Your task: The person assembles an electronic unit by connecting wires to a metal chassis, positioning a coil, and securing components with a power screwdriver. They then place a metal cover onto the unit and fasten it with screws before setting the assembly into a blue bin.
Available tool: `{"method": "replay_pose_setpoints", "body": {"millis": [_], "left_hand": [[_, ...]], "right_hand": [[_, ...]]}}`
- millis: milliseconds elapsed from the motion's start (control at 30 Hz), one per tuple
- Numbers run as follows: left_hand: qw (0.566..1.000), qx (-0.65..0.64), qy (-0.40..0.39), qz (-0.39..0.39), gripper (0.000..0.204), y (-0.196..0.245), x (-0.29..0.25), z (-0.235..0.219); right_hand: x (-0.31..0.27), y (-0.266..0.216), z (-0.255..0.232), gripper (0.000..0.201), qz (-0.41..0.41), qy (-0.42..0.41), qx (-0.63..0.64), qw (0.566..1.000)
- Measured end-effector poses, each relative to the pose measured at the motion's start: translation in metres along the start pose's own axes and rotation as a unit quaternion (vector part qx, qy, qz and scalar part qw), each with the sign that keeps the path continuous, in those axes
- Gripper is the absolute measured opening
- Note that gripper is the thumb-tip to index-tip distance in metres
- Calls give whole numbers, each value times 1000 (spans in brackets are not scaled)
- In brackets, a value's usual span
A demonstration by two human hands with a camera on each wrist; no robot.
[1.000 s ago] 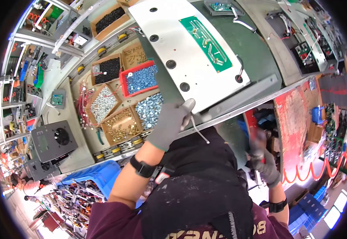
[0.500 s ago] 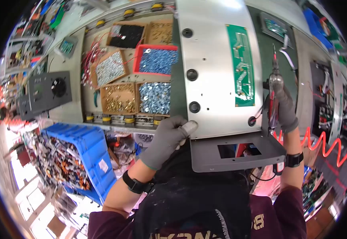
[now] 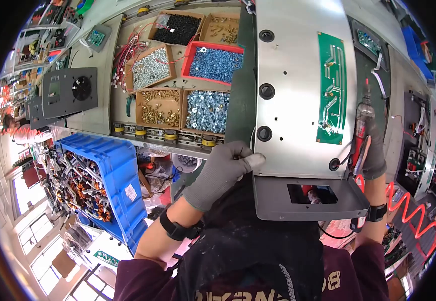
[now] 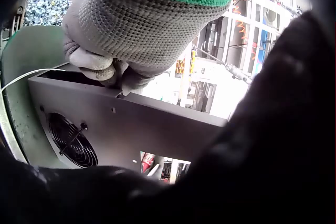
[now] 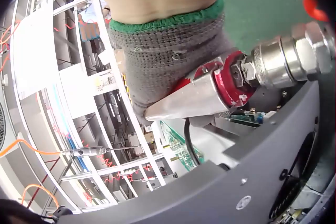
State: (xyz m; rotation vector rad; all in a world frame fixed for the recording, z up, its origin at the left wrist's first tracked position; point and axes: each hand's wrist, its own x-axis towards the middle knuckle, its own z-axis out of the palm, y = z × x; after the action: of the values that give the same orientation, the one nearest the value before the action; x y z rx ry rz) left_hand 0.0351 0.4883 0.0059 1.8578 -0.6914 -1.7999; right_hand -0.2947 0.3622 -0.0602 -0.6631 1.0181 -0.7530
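Left hand (image 3: 223, 173), grey-gloved: grip pinches the near left corner of the metal chassis (image 3: 298, 100), thumb on top of the plate edge. Chassis lies flat on the green worktop (image 3: 240, 100), its dark front panel (image 3: 310, 198) overhanging toward the person. Right hand (image 3: 373, 155), gloved: grip clenched round a red pneumatic screwdriver (image 3: 362, 125), held just beside the chassis's right edge, near the green circuit board (image 3: 332, 88). Boxes of screws (image 3: 205, 110) sit left of the chassis.

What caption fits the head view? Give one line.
Gloved left hand grips the metal chassis edge; right hand holds a red power screwdriver beside it.
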Motion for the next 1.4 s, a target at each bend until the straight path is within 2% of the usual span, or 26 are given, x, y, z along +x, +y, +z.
{"method": "replay_pose_setpoints", "body": {"millis": [67, 100, 167, 233, 300, 333, 400, 433, 467, 533, 567, 700, 800, 867, 900, 933, 1000, 1033, 1067, 1133, 1200, 1267, 1300, 1333, 1367, 1400], "left_hand": [[1000, 23, -17, -9, 33, 1, -3, -1], [999, 34, -19, 14, 33, 1, -4, -2], [998, 45, -20, 35, 33, 0, -1, -3], [997, 15, -41, -59, 33, -1, 5, -7], [995, 43, -60, -67, 33, 8, 6, -13], [992, 67, -77, -74, 34, 13, 6, -14], [994, 73, -58, -57, 35, 19, 7, -13], [996, 75, -37, -42, 36, 21, 6, -12], [995, 77, -38, -43, 36, 23, 7, -12], [992, 122, -29, -3, 40, 24, 5, -11], [993, 102, 1, 53, 42, 13, 9, -6], [980, 182, 53, 61, 49, -7, 6, -7], [992, 116, -7, 41, 54, -7, 2, -8], [986, 159, -13, 42, 52, -12, 7, -11], [979, 198, -15, 45, 50, -14, 8, -12], [978, 202, -21, 49, 50, -12, 7, -11], [980, 172, -27, 94, 57, -5, 1, -7], [977, 179, -52, 108, 61, -15, 7, -8], [975, 183, -59, 113, 61, -10, 4, -6], [974, 202, -105, -14, 64, 5, -8, -3], [964, 211, -157, -18, 63, 4, -5, -8], [962, 108, -246, -58, 63, 7, -8, -7], [923, -3, -369, -108, 64, -1, 5, -14], [919, 12, -378, -112, 64, -1, 5, -12], [914, -24, -378, -143, 62, 3, -6, -8], [908, -61, -372, -181, 59, 4, -10, -5]], "right_hand": [[1, 12, 3, 41, -13, 57, -58, 997], [-1, 10, 8, 41, 27, 50, -15, 998], [-2, 5, 19, 40, 29, 36, 6, 999], [-2, 3, 17, 39, 27, 23, 29, 999], [-2, -1, 5, 38, 41, -43, -76, 995], [-2, -1, 5, 38, 37, -39, -74, 996], [-2, 6, 4, 37, -54, -35, -205, 977], [-2, 12, 1, 32, -84, -24, -187, 978], [-2, 13, 0, 32, -84, -22, -186, 979], [-3, 10, 3, 25, 5, 21, -129, 991], [-5, 9, 4, 25, 6, 21, -128, 992], [-15, 7, 7, 29, -33, 31, -160, 986], [-26, 13, 2, 34, -74, 58, -231, 968], [-31, 8, 10, 34, -29, 40, -138, 989], [-37, 7, 22, 32, -63, 53, -42, 996], [-47, 11, 17, 32, -68, 60, -42, 995], [-78, 22, 2, 33, -164, 44, -157, 973], [-94, 23, 11, 36, -114, 219, -163, 955], [-109, 23, 28, 38, -131, 274, -95, 948], [-158, 50, 20, 37, -131, 352, -91, 922], [-210, 70, 39, 41, -74, 274, -25, 959], [-251, 92, 70, 47, -40, 225, -50, 972], [-268, 107, 89, 48, -2, 229, -41, 973], [-279, 119, 110, 50, 35, 232, -30, 972], [-285, 119, 139, 52, -12, 223, -114, 968], [-290, 118, 155, 56, 103, 161, -71, 979]]}}
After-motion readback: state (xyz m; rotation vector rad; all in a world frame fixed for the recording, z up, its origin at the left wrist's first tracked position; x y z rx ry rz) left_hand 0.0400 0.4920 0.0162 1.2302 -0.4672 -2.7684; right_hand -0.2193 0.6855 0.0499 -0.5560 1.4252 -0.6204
